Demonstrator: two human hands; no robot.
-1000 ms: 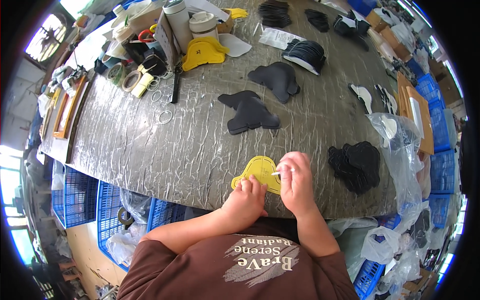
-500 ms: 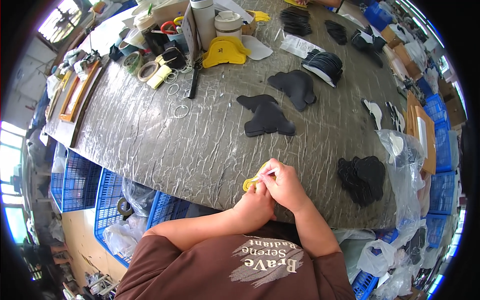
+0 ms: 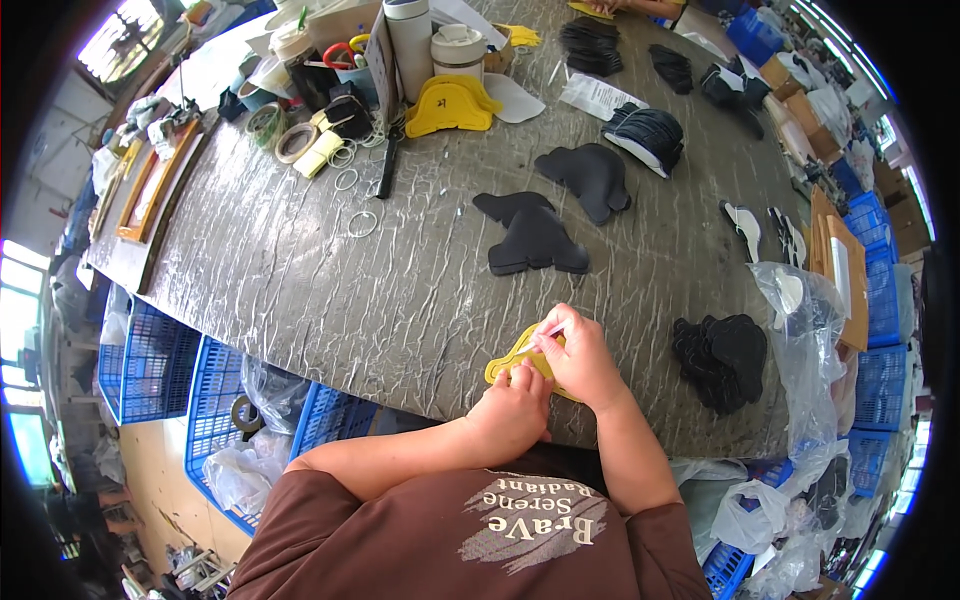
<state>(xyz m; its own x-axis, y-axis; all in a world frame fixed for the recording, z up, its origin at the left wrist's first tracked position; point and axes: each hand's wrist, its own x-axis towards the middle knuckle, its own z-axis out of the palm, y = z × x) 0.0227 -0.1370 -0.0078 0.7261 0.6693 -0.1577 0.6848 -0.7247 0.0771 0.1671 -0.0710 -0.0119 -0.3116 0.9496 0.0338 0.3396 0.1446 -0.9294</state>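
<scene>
Close to the near edge of the table lies a yellow template (image 3: 497,369) with rounded ends and slots cut in it. The curled fingers of my left hand (image 3: 512,402) press and grip it, covering its near part. My right hand (image 3: 582,362) pinches a thin white, pen-like tool (image 3: 529,347), its tip slanting down onto the template's far side. Anything under the template is hidden by it and my hands. Beyond my hands lie black curved pieces (image 3: 535,240), and another black stack (image 3: 588,178) sits behind them.
At right sits a pile of black cut pieces (image 3: 722,362), beside a clear plastic bag (image 3: 808,330). Farther off are a bundle of dark pieces (image 3: 645,135), yellow templates (image 3: 452,106), a white bottle (image 3: 408,50) and tape rolls (image 3: 296,143). Blue crates (image 3: 215,400) stand below the left edge.
My right hand has moved slightly away from me and to the right with the pen-like tool. More of the yellow template now shows. My left hand stays nearly still.
</scene>
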